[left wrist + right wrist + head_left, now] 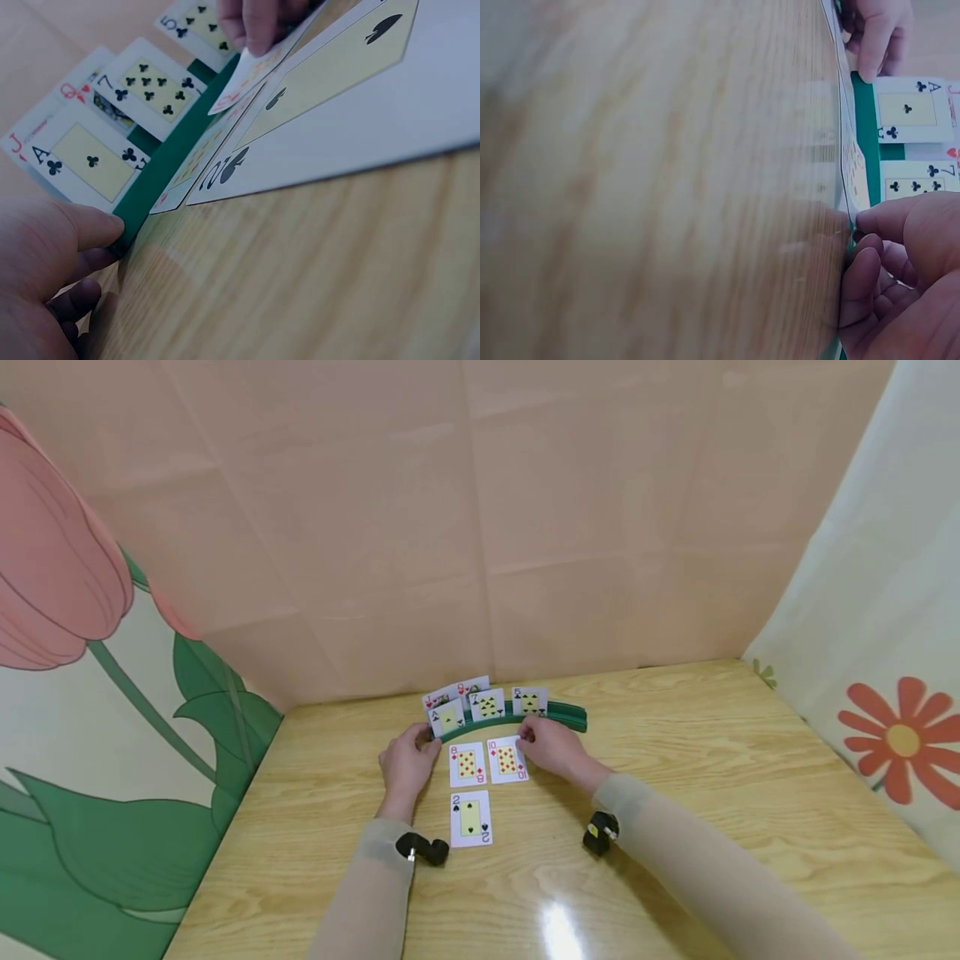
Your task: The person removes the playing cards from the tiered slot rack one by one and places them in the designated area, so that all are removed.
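Observation:
A curved green card holder stands near the back of the table, and my left hand pinches its left end between thumb and fingers. My right hand pinches the right edge of the ten of diamonds; in the left wrist view that card tilts up off the table. Beside it lies the eight of diamonds, with the two of spades nearer me. In the holder's front stand the ace of clubs, seven of clubs and five of clubs.
Behind the front cards, a jack and a queen of hearts stand in the holder, partly covered. A pink cloth hangs behind the wooden table. Flower-printed cloths flank both sides.

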`<state>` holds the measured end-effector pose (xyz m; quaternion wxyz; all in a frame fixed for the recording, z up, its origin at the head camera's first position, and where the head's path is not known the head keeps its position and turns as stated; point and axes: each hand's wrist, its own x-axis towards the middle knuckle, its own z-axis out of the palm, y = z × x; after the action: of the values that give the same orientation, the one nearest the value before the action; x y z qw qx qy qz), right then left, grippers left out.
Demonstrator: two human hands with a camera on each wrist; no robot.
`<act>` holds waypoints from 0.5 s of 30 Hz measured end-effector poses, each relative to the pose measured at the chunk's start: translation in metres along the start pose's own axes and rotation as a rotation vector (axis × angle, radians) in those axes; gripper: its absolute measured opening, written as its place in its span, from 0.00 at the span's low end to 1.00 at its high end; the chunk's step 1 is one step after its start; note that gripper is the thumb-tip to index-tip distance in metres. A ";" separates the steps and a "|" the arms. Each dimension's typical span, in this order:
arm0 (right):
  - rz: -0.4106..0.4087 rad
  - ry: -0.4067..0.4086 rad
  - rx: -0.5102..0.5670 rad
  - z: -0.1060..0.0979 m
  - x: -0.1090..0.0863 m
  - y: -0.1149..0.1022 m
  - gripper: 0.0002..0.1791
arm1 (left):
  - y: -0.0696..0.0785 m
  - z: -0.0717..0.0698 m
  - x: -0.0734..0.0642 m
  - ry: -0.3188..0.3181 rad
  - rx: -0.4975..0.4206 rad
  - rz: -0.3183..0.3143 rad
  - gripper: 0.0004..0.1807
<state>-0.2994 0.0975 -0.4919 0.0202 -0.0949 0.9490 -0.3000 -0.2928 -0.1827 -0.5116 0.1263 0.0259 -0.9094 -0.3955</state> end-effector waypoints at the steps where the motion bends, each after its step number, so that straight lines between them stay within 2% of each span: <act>1: -0.002 -0.001 -0.003 0.000 0.000 0.000 0.07 | 0.000 0.000 0.000 0.001 0.002 0.001 0.19; 15: -0.006 0.008 -0.017 -0.001 -0.002 -0.003 0.06 | 0.000 0.000 0.000 0.005 0.009 -0.001 0.19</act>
<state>-0.2971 0.0959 -0.4899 0.0146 -0.0968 0.9513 -0.2923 -0.2926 -0.1822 -0.5118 0.1281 0.0281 -0.9108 -0.3916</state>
